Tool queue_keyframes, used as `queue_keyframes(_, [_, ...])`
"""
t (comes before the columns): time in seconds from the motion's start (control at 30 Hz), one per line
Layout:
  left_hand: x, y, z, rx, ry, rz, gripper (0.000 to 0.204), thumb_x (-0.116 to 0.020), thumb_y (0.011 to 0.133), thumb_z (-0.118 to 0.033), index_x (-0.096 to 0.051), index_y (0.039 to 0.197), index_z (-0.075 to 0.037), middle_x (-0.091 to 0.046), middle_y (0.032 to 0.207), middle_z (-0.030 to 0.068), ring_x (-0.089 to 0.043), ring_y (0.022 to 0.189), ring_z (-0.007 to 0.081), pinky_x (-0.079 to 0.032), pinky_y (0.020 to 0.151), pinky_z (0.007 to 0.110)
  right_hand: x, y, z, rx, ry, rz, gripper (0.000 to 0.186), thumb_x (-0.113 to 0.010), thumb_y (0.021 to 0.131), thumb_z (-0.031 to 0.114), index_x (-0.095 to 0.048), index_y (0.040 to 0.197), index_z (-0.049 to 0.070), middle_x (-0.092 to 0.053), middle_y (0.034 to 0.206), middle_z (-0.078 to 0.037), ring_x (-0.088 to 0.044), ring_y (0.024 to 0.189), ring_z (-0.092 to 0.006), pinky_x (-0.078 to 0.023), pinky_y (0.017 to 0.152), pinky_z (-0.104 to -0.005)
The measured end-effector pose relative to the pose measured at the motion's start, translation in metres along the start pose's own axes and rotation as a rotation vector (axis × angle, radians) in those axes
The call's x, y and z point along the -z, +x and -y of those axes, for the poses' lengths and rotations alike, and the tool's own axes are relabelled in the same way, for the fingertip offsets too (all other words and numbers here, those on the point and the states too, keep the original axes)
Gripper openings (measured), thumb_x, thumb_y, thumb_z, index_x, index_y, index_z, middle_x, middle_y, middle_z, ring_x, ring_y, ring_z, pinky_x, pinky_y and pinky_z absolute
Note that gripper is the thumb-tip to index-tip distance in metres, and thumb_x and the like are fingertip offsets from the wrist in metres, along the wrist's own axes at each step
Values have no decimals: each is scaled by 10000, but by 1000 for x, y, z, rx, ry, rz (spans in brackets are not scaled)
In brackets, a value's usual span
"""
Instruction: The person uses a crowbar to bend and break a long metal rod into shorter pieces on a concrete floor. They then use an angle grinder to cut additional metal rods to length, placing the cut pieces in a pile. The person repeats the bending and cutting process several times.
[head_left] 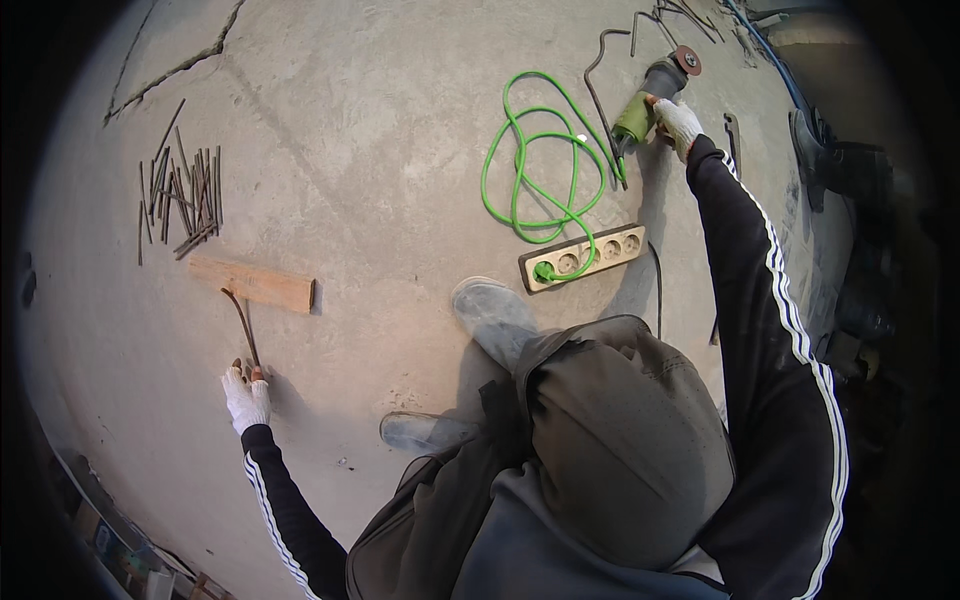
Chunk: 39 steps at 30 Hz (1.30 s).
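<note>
My left hand [246,396], in a white fingerless glove, grips the near end of a thin bent metal rod [242,325]. The rod's far end reaches the near edge of a wooden board [250,284] lying on the concrete floor. At the upper right my right hand [676,122], gloved the same way, is closed around the green and grey body of an angle grinder [650,100]. A reddish disc [688,60] sits at the grinder's far end. Whether the disc is turning I cannot tell.
A looped green cord [516,180] runs to a power strip [585,257] before my boots [495,315]. Several cut rods [180,190] lie at far left. Bent rods [592,80] lie beside the grinder. Another person's dark boot [808,160] stands at right. A crack [190,62] crosses the floor.
</note>
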<state>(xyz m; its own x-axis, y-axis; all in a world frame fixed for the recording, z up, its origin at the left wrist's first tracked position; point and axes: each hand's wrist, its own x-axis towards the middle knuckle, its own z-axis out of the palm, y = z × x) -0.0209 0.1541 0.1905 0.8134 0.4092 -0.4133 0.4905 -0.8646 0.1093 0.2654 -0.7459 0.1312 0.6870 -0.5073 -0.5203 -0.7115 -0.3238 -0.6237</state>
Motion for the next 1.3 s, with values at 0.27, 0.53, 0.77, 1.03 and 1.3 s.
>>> queue_keyframes(0.27, [-44, 27, -7, -136, 232, -201, 267, -573, 1060, -232, -612, 1150, 16, -614, 1143, 273, -604, 1108, 464, -496, 956, 517, 71, -140, -66, 78, -497, -244, 543, -743, 931, 405, -677, 1282, -4, -744, 1226, -235, -706, 1166, -358, -532, 1001, -412])
queue_keyframes(0.53, [-66, 23, 17, -29, 24, -236, 246, -547, 1027, -155, -535, 1195, 24, -612, 1115, 267, -627, 1064, 436, -498, 946, 485, 80, -250, -178, -209, -771, -467, 561, -750, 879, 320, -611, 1344, 38, -606, 1364, -259, -599, 1286, -442, -504, 1072, -487])
queue_keyframes(0.77, [-36, 7, 3, 157, -365, -175, 301, -554, 1102, -297, -589, 1111, 1, -636, 918, 123, -597, 851, 263, -504, 825, 395, 134, -192, -198, -545, -729, -505, 597, -606, 917, 237, -542, 1469, 17, -556, 1463, -305, -587, 1343, -474, -489, 1132, -507])
queue_keyframes(1.03, [13, -29, -48, 120, -456, -236, 339, -553, 1100, -349, -636, 1108, -21, -624, 820, 171, -618, 779, 312, -501, 754, 427, 164, -146, -233, -332, -909, -358, 499, -652, 857, 279, -644, 1250, -29, -746, 1106, -302, -723, 1102, -452, -561, 957, -486])
queue_keyframes(1.3, [27, -45, -55, 157, -642, -250, 362, -570, 1092, -369, -663, 1104, -19, -578, 792, 77, -569, 776, 194, -486, 747, 365, 218, -165, -213, 50, -233, -521, 74, -543, 930, 161, -566, 940, 91, -461, 679, 1, -405, 508, -115, -337, 445, -329])
